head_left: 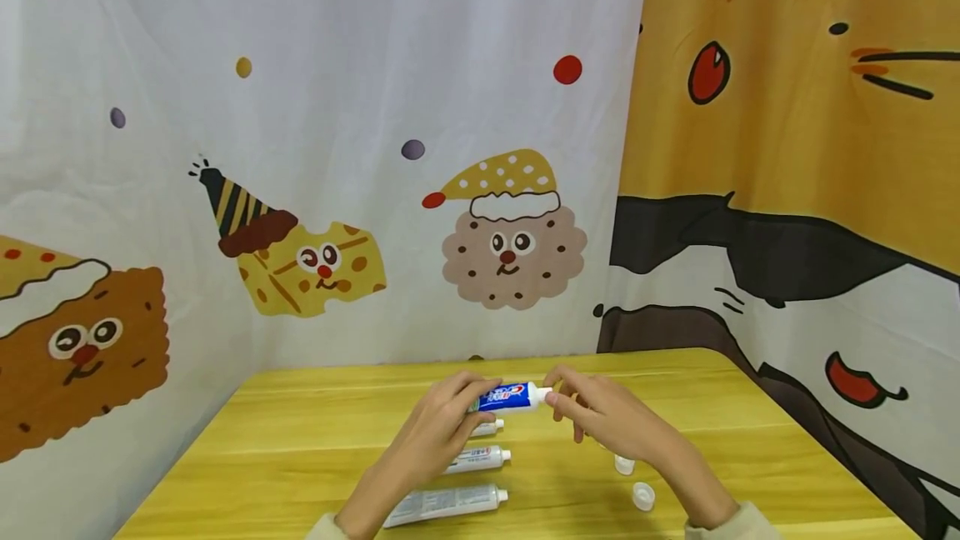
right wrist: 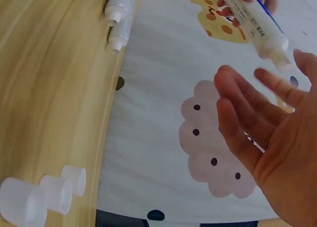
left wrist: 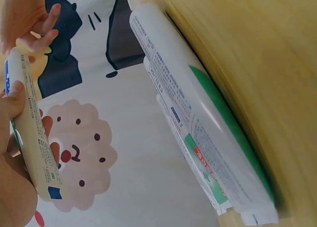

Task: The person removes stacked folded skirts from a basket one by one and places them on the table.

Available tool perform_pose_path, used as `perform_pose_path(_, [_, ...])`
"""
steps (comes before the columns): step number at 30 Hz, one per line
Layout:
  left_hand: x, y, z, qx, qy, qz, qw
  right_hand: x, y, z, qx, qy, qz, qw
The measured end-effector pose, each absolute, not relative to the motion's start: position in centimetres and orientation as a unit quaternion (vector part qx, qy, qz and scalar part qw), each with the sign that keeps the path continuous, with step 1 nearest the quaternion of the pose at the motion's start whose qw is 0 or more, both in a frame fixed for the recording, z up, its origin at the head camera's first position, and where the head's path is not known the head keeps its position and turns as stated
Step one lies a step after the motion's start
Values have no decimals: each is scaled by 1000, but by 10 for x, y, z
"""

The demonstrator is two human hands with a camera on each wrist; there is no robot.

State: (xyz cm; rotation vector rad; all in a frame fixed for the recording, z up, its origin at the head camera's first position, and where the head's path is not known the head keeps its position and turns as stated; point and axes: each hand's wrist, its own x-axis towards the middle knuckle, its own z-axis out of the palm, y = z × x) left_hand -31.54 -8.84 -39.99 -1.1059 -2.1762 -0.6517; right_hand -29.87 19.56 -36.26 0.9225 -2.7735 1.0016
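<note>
My left hand [head_left: 442,415] grips a blue and white toothpaste tube [head_left: 506,397] round its body, its narrow white tip pointing right. At that tip is my right hand [head_left: 600,411], thumb and index finger on either side, the other fingers loosely bent and apart. In the right wrist view the tip is blurred, and gaps show between it and the right fingers [right wrist: 242,113]. Below the hands lie several other toothpaste tubes: a white one [head_left: 476,459], a silvery one nearest me [head_left: 450,504], and one partly hidden behind the left hand [head_left: 487,427]. Their narrow nozzles are bare.
Three white caps stand on the wooden table at the right, including a near cap [head_left: 642,496] and one beside my right forearm [head_left: 624,464]. A cartoon-printed curtain [head_left: 420,257] hangs behind the table [head_left: 315,407] and along its right side.
</note>
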Motion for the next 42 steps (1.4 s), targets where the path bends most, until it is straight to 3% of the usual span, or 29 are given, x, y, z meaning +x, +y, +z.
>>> perform_pose_path(13, [-320,-94,-404,-400,-831,-268,279,-301,207,-358,301,-905,300,37])
perform_pose_path(21, [-327,-102,-410,-354,-853,-329,197,-304,211,-359,304,-905,295,38])
perform_pose_path(42, [-410,-114,-435,-294,-901,-299,111,-309,219,-364,301,-909,286,39])
